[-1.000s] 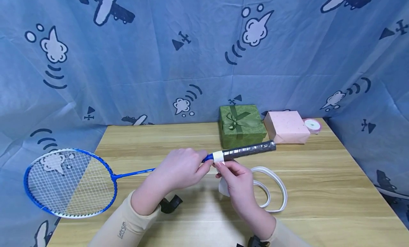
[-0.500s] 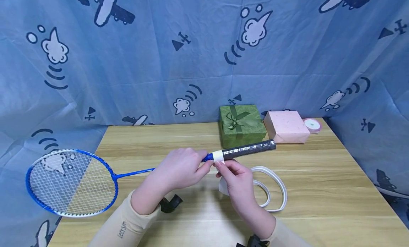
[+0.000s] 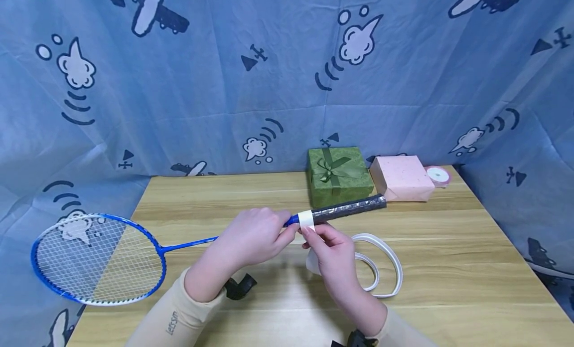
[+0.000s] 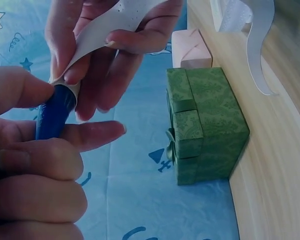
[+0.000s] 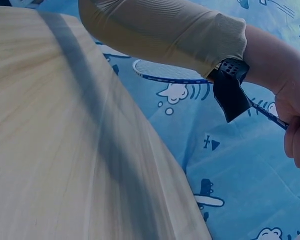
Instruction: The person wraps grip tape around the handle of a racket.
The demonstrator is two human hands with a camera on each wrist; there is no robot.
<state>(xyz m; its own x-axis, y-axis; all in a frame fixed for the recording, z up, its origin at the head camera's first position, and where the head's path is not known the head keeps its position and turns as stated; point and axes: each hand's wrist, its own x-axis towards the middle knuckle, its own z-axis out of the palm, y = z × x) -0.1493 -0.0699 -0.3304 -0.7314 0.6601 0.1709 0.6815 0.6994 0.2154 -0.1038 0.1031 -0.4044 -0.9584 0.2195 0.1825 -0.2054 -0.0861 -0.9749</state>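
Note:
A blue and white badminton racket [image 3: 190,243] is held across the front of the person, strings to the left, dark handle [image 3: 352,208] to the right. The left hand [image 3: 253,237] grips it at the blue cone [image 4: 55,114] just below the handle. White overgrip tape [image 3: 307,219] wraps the handle's cone end. Thumb and fingers of the right hand [image 3: 331,252] pinch this tape close to the wrap. In the left wrist view, the perforated strip [image 4: 107,29] runs flat across the right hand's fingers. The right wrist view shows the left hand [image 5: 298,135] at its edge; the right hand is out of frame.
The tape's loose length [image 3: 396,262] loops on the wooden table [image 3: 466,267] at the right. Behind the handle stand a green gift box [image 3: 347,187] with a bow, a pink box [image 3: 403,180] and a ribbon spool [image 3: 438,176]. A patterned blue cloth [image 3: 202,87] hangs behind.
The racket has turned slightly about its shaft, and its handle end sits a touch higher. Both hands keep nearly the same place and hold.

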